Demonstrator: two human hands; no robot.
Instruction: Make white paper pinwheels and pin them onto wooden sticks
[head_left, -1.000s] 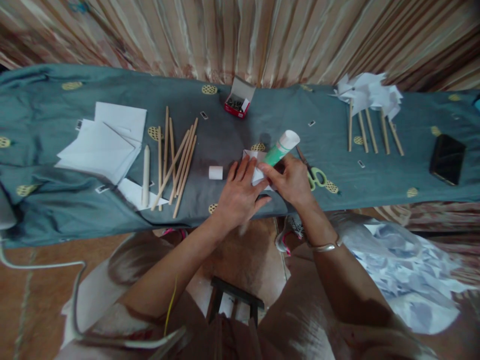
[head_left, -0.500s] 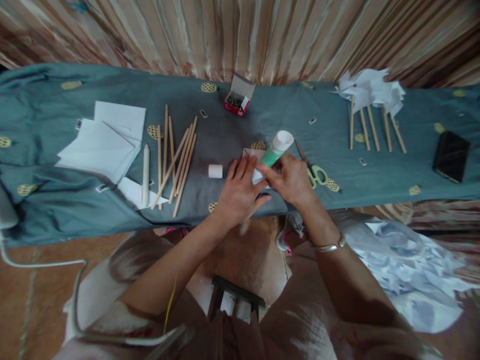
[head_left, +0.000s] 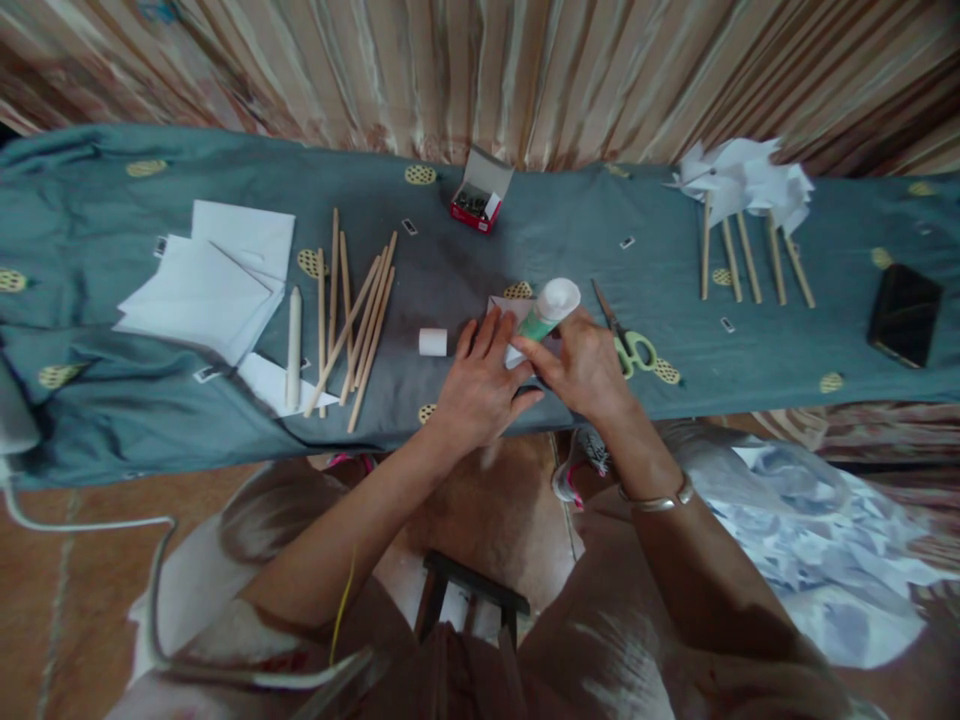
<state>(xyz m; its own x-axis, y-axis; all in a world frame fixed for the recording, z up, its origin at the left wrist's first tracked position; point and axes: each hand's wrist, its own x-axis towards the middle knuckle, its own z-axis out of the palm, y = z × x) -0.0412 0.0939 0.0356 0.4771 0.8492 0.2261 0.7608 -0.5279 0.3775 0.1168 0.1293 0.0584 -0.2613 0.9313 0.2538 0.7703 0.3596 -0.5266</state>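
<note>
Lateral passage for a hand exists across the counter (head_left: 660,260) right of frame centre, between the scissors (head_left: 630,343) and the pinwheels (head_left: 741,180). The centre is obstructed by the left hand (head_left: 480,385), the right hand (head_left: 592,365) and the leaning glue stick (head_left: 552,308). A lane runs between the wooden sticks (head_left: 370,318) and the white cap (head_left: 433,342). At upper centre, the red box (head_left: 474,212) obstructs with its lid raised; the curtain (head_left: 480,80) bounds the top.
</note>
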